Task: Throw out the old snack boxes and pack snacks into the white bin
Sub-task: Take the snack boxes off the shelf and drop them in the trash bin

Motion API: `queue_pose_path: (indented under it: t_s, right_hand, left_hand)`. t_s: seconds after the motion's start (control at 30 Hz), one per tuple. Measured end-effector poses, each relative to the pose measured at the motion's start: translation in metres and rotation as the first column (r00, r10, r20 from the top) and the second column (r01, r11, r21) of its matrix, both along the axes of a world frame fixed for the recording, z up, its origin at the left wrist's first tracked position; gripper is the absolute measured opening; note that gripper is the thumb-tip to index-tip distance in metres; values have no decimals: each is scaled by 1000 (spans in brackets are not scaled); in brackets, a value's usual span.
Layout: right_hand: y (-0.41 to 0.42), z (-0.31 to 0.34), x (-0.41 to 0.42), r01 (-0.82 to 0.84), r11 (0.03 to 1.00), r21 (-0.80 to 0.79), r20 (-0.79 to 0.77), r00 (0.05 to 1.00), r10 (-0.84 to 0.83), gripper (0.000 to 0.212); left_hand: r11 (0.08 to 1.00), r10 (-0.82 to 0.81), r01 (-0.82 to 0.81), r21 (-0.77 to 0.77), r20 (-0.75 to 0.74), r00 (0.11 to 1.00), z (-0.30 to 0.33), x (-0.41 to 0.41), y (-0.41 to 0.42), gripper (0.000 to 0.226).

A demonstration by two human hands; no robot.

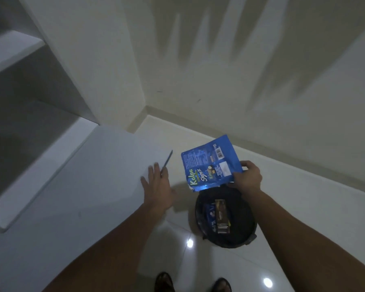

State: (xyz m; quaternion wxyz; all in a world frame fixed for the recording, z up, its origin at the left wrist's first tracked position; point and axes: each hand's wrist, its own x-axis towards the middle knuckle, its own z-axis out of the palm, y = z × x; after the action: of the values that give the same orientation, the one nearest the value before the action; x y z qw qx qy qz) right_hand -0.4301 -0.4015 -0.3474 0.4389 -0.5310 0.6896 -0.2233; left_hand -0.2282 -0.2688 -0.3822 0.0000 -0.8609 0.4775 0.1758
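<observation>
My right hand (247,179) pinches the edge of a flat blue snack bag (209,163) printed "Kalpa" and holds it just above a round black trash bin (249,226) on the floor. Inside the bin lie a brown snack box (221,216) and a dark blue package (211,216). My left hand (157,186) is spread flat, fingers apart, resting on the corner of a white cabinet door (105,165) left of the bin. The white bin is not in view.
White shelving (15,51) rises at the left with open compartments. Cream walls (219,60) meet in a corner behind the trash bin. The floor (198,260) is glossy white tile, and my sandalled feet (164,281) show at the bottom edge.
</observation>
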Motion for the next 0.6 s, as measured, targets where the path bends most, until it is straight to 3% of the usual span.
queue_pose_path:
  t_s: [0.13,0.23,0.4,0.6]
  right_hand:
    - [0,-19,-36,55,997,50,-21,998,-54,38]
    - [3,-39,-58,85,994,66,-42,996,-83,36]
    - [8,-85,-92,115,988,99,-94,990,-106,33]
    - [4,-180,-126,136,984,114,-158,980,-117,29]
  left_hand:
    - [999,-35,35,6,90,995,-8,-25,-15,78]
    - [989,-148,147,17,136,980,-19,-45,-27,74]
    - [982,-186,186,-30,-21,982,-63,-85,-38,66]
    - [986,-161,164,-1,-182,970,-168,-115,-40,59]
